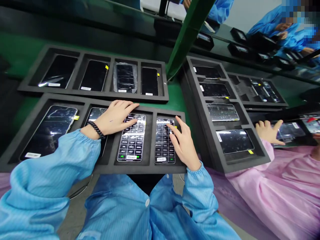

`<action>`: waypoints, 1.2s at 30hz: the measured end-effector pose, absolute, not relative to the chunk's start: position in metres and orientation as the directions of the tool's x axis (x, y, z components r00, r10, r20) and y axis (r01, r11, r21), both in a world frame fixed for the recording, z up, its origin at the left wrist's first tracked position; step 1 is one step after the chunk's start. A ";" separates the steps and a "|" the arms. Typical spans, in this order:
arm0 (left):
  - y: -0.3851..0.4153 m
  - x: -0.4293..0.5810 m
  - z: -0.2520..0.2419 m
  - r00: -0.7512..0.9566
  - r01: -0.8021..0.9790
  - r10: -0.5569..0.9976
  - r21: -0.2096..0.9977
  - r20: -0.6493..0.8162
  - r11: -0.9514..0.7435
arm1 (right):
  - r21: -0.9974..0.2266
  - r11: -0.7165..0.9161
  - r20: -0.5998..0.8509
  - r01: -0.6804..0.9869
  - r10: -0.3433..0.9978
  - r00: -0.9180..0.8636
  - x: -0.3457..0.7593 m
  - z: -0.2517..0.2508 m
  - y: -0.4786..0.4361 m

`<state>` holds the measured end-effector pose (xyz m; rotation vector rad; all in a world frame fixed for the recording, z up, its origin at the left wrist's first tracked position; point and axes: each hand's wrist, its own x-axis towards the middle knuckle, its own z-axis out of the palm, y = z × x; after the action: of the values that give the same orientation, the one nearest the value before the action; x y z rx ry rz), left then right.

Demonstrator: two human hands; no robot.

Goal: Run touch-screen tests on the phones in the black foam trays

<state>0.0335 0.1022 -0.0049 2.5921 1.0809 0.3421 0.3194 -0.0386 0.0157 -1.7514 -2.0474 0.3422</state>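
Observation:
Two smartphones with lit grid menus lie in the near dark foam tray (pixel 136 168). Over the upper part of the left lit smartphone (pixel 131 141) reaches my left hand (pixel 113 118), its fingers stretched out and its thumb at the screen. My right hand (pixel 183 143) is over the right edge of the other lit smartphone (pixel 163 143), fingers spread, one fingertip at the upper screen. Beneath my left wrist a dark smartphone (pixel 97 113) is partly hidden. Another dark smartphone (pixel 51 130) with a yellow tab fills the leftmost compartment. Neither hand holds anything.
Behind stands a second foam tray (pixel 107 95) of dark smartphones. To the right is a raised foam tray (pixel 225 125) with several more. A co-worker's hand (pixel 268 131) in a pink sleeve is beyond it. A green post (pixel 186 36) rises at the back.

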 end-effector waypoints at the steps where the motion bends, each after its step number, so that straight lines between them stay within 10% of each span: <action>1: 0.103 0.034 -0.005 0.682 0.651 0.725 0.370 0.097 -0.663 | -0.450 0.172 0.161 0.876 0.981 -0.109 0.320 0.015 -0.039; 20: 0.104 0.034 0.000 0.665 0.654 0.744 0.432 0.061 -0.621 | -0.522 0.142 0.166 0.841 0.984 -0.063 0.321 0.014 -0.039; 36: 0.110 0.030 -0.004 0.651 0.633 0.751 0.470 0.107 -0.615 | -0.262 0.353 0.171 0.898 0.933 -0.317 0.314 0.019 0.002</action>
<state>0.0296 0.1100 -0.0035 2.4782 1.0917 0.4152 0.3135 0.0023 0.0188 -1.6277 -2.3287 0.1703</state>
